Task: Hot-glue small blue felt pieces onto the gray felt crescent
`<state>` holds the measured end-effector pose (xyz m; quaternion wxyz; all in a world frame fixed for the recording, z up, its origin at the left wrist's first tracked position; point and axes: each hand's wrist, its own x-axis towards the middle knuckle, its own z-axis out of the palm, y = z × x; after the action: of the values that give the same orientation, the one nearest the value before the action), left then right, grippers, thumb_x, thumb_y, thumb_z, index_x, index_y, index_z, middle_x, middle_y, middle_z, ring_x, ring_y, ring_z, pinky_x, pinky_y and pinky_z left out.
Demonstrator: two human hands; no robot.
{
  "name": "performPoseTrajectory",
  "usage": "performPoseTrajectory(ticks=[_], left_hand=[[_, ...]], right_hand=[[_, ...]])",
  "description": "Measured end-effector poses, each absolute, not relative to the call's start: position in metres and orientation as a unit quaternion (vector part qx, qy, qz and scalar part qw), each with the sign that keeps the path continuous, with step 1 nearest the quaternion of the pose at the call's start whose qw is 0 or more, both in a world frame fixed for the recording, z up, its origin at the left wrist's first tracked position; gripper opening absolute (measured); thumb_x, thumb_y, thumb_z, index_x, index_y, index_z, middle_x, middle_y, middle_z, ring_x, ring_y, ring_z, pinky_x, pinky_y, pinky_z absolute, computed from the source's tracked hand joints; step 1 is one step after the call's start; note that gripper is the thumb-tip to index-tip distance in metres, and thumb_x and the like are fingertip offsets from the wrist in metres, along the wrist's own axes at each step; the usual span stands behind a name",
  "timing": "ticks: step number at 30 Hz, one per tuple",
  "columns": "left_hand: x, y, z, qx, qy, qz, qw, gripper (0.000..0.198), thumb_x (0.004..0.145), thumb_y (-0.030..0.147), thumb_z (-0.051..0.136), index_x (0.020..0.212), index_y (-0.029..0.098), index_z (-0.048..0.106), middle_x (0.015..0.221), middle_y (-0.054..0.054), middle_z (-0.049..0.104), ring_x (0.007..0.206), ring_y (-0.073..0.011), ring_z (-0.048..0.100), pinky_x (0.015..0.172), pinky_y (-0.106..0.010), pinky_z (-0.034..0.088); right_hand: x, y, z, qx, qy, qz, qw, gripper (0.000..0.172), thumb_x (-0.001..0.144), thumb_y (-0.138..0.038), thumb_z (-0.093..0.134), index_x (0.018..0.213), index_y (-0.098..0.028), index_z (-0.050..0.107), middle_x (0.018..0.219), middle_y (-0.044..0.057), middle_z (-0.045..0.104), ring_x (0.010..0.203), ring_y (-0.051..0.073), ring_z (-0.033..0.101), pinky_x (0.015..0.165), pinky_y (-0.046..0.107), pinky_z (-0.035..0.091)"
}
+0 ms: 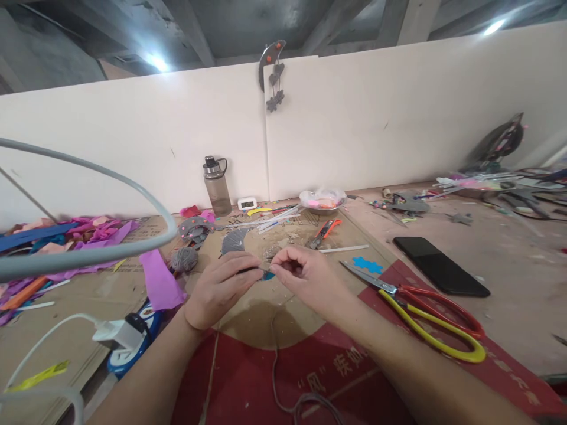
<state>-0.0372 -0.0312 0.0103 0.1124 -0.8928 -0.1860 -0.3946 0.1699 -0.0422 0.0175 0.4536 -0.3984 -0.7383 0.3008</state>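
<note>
My left hand (pixel 225 284) is closed on a small blue piece (pixel 268 275), which has a dark or grey part at its near end. Most of that piece is hidden by my fingers. Right beside it, my right hand (pixel 308 273) pinches thumb and forefinger together at the end of grey yarn, though the pinch itself is hard to see. A strand of grey yarn (pixel 275 354) runs from below my hands down over the cardboard (pixel 248 324). Just beyond them lies a grey yarn-wrapped piece (pixel 234 241), with a grey yarn ball (pixel 184 258) to the left.
On the right are red-and-yellow scissors (pixel 436 319), a blue flower-shaped cutout (pixel 367 265) and a phone (pixel 440 265). An orange utility knife (pixel 324 233) lies beyond my right hand. A bottle (pixel 217 188) stands by the white partition; a grey cable (pixel 146 195) crosses at left.
</note>
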Motion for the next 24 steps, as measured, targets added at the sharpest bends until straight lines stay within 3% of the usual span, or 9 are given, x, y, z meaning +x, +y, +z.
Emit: performPoseTrajectory(ticks=[6,15,24], left_hand=[[-0.035,-0.036,0.011,-0.875,-0.225,-0.392,0.175,0.026,0.079,0.011,0.062,0.103,0.022,0.064,0.096,-0.006,0.070,0.095,-0.0169,0.064,0.083,-0.032,0.054],[-0.025,-0.046,0.012,-0.839,-0.246,-0.421,0.241,0.029,0.074,0.007,0.066,0.100,0.019,0.064,0.090,-0.006,0.070,0.088,-0.0172,0.064,0.078,-0.030,0.055],[-0.019,-0.049,0.005,-0.811,-0.270,-0.457,0.247,0.028,0.074,0.006,0.066,0.098,0.019,0.062,0.086,-0.006,0.068,0.084,-0.0167,0.065,0.075,-0.029,0.055]], right_hand=[[0.168,-0.049,0.018,-0.407,-0.744,0.254,0.464,0.010,0.082,-0.020,0.056,0.073,-0.018,0.062,0.064,-0.003,0.054,0.059,0.010,0.046,0.057,0.023,0.035],[0.167,-0.059,0.017,-0.381,-0.762,0.168,0.496,0.008,0.085,-0.018,0.055,0.080,-0.019,0.062,0.072,0.000,0.057,0.067,0.012,0.051,0.064,0.025,0.039],[0.163,-0.066,0.016,-0.341,-0.771,0.107,0.528,0.009,0.085,-0.013,0.054,0.085,-0.020,0.060,0.075,0.002,0.058,0.070,0.012,0.053,0.064,0.025,0.043]])
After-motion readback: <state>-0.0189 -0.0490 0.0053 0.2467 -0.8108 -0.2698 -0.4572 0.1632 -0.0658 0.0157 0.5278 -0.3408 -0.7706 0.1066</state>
